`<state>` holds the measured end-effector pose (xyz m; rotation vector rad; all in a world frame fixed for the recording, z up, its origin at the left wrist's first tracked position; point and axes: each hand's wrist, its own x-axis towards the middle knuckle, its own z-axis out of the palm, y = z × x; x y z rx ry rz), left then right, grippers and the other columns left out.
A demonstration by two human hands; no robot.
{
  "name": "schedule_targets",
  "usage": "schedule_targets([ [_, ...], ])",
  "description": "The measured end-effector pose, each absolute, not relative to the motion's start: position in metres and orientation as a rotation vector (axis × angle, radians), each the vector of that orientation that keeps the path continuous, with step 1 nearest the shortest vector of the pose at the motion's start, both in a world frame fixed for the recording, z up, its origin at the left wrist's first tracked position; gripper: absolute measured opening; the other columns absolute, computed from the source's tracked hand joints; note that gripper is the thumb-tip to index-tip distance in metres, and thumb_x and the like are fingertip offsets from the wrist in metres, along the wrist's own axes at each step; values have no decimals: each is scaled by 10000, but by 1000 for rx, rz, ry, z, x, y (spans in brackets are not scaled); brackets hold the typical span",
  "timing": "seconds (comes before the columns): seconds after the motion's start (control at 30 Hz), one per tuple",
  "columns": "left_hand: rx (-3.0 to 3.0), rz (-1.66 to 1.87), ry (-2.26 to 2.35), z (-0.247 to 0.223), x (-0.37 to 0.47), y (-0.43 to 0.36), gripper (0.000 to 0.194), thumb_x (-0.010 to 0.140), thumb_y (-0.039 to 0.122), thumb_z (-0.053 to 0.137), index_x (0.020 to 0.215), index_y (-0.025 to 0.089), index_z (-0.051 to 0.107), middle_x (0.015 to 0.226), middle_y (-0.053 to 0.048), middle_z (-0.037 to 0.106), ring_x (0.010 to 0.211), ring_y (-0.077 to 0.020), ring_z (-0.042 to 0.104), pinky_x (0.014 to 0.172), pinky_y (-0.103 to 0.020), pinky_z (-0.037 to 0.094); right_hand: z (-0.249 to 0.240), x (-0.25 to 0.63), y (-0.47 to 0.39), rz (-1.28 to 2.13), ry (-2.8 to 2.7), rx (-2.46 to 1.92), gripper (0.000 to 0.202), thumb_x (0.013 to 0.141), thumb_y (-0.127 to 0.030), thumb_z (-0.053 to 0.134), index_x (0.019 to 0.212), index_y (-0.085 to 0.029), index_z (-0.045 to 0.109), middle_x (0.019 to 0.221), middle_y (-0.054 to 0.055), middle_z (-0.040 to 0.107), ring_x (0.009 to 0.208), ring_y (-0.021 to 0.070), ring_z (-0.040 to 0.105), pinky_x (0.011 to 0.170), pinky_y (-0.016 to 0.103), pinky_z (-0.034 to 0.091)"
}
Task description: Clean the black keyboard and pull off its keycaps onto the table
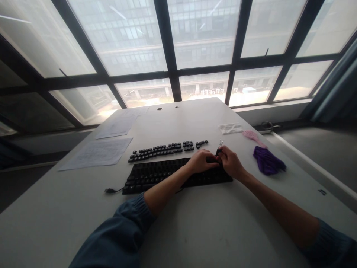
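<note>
My right hand [229, 160] pinches a small tool with a black body and thin metal wire prongs, apparently a keycap puller [221, 142], its prongs pointing up and away. My left hand [201, 160] is closed right beside it, fingertips meeting those of the right hand; what they grip is hidden. Both hands are over the right end of a black keyboard [156, 173]. Its front rows still carry keycaps, while the back rows look bare. Behind it, loose black keycaps [158, 152] lie in rows on the white table [192, 227].
Printed sheets [97, 153] lie at the left. A USB plug [110, 190] rests by the keyboard's left end. At the right are a white tissue [231, 128], a pink brush [251, 135] and a purple cloth [268, 160]. Windows [203, 33] stand beyond the table.
</note>
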<state>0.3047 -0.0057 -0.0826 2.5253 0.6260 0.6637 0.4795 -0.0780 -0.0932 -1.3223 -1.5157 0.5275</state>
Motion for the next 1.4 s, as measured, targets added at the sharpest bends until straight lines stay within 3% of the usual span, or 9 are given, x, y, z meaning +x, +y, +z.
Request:
schedule_targets([
  [0.27,2604,615,619,-81,305,-7,241,760,412,755,842,186,733,778,-47,648,808,-196,584,745,-280,449,-86,482,-82,551,-1719,-1295,114,899,-220,438,865,-244,544,702,-15,610,643,169,556,629,270,409],
  [0.47,2599,657,552,-88,305,-4,232,800,413,742,810,182,723,788,-50,654,810,-187,586,771,-281,450,-94,480,-90,301,-1899,-1245,143,910,-167,421,823,-230,515,773,26,605,684,169,526,664,269,400],
  [0.67,2631,668,507,-90,308,-5,201,857,352,688,770,175,725,771,-50,648,802,-173,580,740,-263,445,-110,477,-88,194,-1712,-1238,112,925,-182,444,855,-223,521,732,8,588,647,157,536,640,261,413],
  [1.0,2612,759,487,-87,310,-9,102,838,260,673,859,181,733,815,-43,677,831,-173,600,790,-260,469,-117,477,-85,271,-1495,-1254,80,949,-292,473,908,-234,509,685,-8,609,636,182,624,628,285,480],
  [1.17,2557,898,580,-81,307,-13,227,854,311,699,1028,173,652,889,-46,690,887,-190,602,820,-287,485,-112,476,-84,244,-1501,-1358,94,957,-310,437,1000,-233,471,805,33,666,733,218,653,664,310,470],
  [1.27,2655,884,450,-80,305,-15,225,934,357,603,1073,181,626,956,-65,681,946,-197,583,866,-303,489,-106,474,-84,253,-1486,-1412,100,955,-319,428,984,-233,471,742,9,628,662,203,610,619,296,436],
  [1.4,2856,874,381,-79,304,-18,229,1008,301,447,1100,197,629,1044,-88,647,974,-195,566,903,-322,494,-99,475,-81,291,-1399,-1406,106,935,-321,430,930,-225,475,703,-1,585,626,189,564,607,294,428],
])
